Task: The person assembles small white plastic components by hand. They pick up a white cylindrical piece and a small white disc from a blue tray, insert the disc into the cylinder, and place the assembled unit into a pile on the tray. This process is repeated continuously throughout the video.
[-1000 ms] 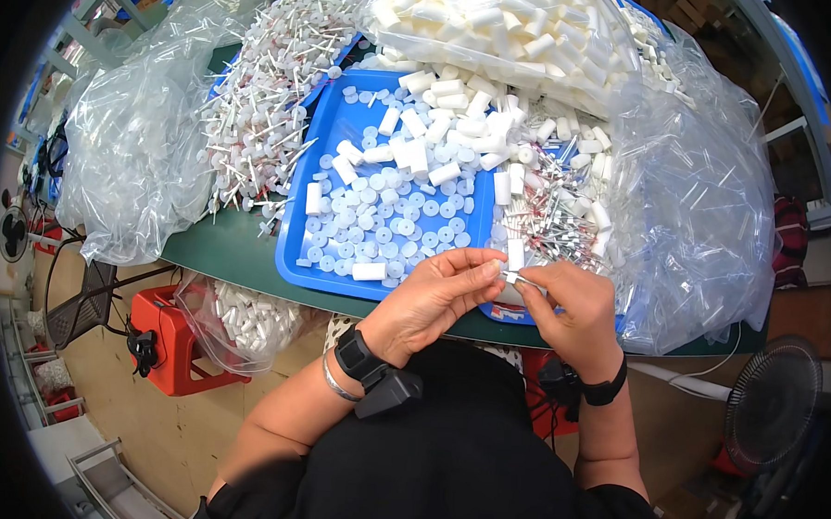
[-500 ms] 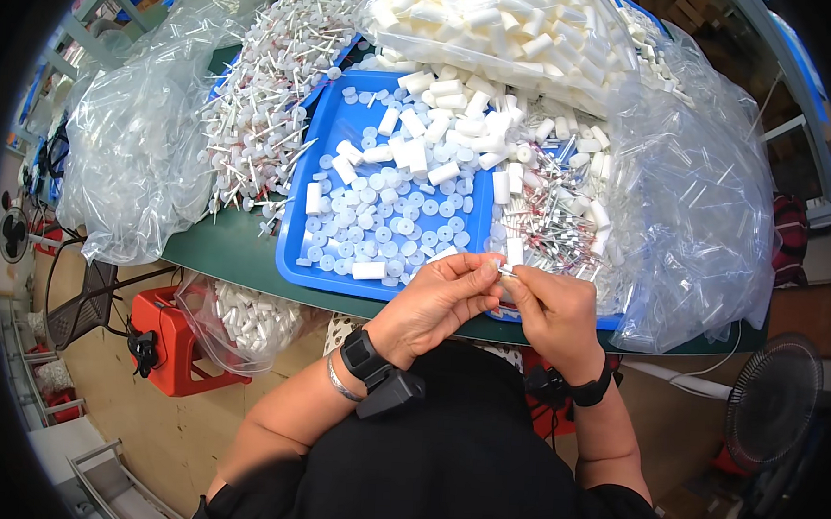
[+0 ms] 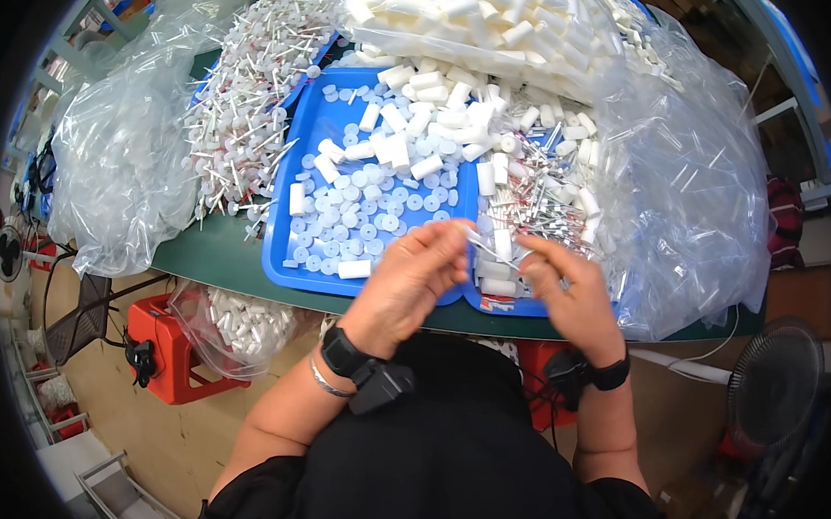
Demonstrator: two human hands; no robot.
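Note:
My left hand (image 3: 421, 271) is closed in a pinch over the near edge of the trays. Its fingertips hold a thin white rod (image 3: 494, 248), which slants down toward my right hand. My right hand (image 3: 570, 289) is over the right tray, its thumb and forefinger beside the rod's far end; motion blur hides whether they grip it. Below and left of my hands, translucent discs (image 3: 362, 211) with centre holes lie in the left blue tray (image 3: 274, 244). White cylinders (image 3: 355, 269) are scattered among them. Thin metal pins (image 3: 539, 202) lie heaped in the right tray.
Stemmed discs (image 3: 241, 103) are piled at the left, next to a clear plastic bag (image 3: 123, 172). A big bag of white cylinders (image 3: 500, 22) stands at the back. More plastic (image 3: 687, 197) covers the right side. Below the table are a red stool (image 3: 166, 351) and a fan (image 3: 776, 387).
My hands have drawn apart: the left moved slightly left and up, the right moved to the right. The thin rod now shows between them. The whole view has shifted slightly.

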